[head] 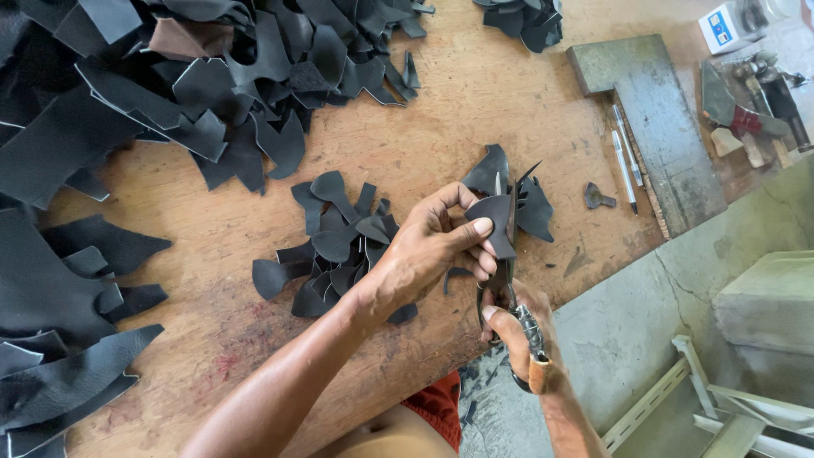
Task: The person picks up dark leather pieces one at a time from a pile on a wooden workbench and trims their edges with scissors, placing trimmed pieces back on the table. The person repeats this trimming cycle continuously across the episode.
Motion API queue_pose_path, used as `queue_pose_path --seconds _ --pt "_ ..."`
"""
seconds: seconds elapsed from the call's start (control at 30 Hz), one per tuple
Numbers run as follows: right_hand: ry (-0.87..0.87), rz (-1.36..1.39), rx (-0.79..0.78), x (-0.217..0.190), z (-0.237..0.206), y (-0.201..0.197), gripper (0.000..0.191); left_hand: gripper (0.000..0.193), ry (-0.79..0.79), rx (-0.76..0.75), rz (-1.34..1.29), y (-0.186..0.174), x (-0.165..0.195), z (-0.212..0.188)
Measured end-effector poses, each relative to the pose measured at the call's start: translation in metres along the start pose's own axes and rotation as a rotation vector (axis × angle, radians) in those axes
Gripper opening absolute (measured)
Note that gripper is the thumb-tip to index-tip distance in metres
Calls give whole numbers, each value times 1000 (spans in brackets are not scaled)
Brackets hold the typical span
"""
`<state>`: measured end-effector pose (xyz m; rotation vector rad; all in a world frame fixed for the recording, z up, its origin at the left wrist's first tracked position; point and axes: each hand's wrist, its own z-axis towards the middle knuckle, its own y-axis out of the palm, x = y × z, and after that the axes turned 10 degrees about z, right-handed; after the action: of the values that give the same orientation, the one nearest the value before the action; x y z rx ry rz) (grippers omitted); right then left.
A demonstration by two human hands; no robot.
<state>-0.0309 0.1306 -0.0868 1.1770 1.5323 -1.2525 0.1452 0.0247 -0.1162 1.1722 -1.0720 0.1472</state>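
- Wooden table: worn plank top, carries everything; its edge runs diagonally at lower right, concrete floor beyond.
- Big heap of black leather sheets: fills the top left and left edge, probably uncut stock kept within arm's reach.
- Small pile of cut shapes: rounded black pieces just left of the hands, likely finished cuts dropped close by.
- Second small cluster of black pieces: on the table behind the piece being cut, partly hidden by it.
- Metal block: grey, L-shaped, flat on the table at right; two pens lie along its left edge.
- Hand tools: jumbled at the far right corner, one with a red part; details too small to tell.
- Small box: top right, white with a blue label panel.
- Left hand: pinches the black leather piece between thumb and fingers, holding it up off the table, upright, so the blade line stays visible.
- Right hand: wrapped around the scissors, handles down, blades pointing up into the piece's edge.
- One stray cut piece: alone between the hands and the pens.
- Offcuts: small black bits on the floor below the table edge, near red cloth on the person's lap.
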Motion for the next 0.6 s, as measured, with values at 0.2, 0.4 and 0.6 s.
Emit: queue_pose_path --seconds 0.2,0.4,0.6 --pt "7 -2 50 5 0 6 22 13 -71 59 -86 5 -4 -6" --pt "-11 21 59 0 -2 13 19 10 -119 102 -214 9 -13 -5" --pt "48 15 132 -1 -2 17 15 10 -144 102 -348 11 -23 0"
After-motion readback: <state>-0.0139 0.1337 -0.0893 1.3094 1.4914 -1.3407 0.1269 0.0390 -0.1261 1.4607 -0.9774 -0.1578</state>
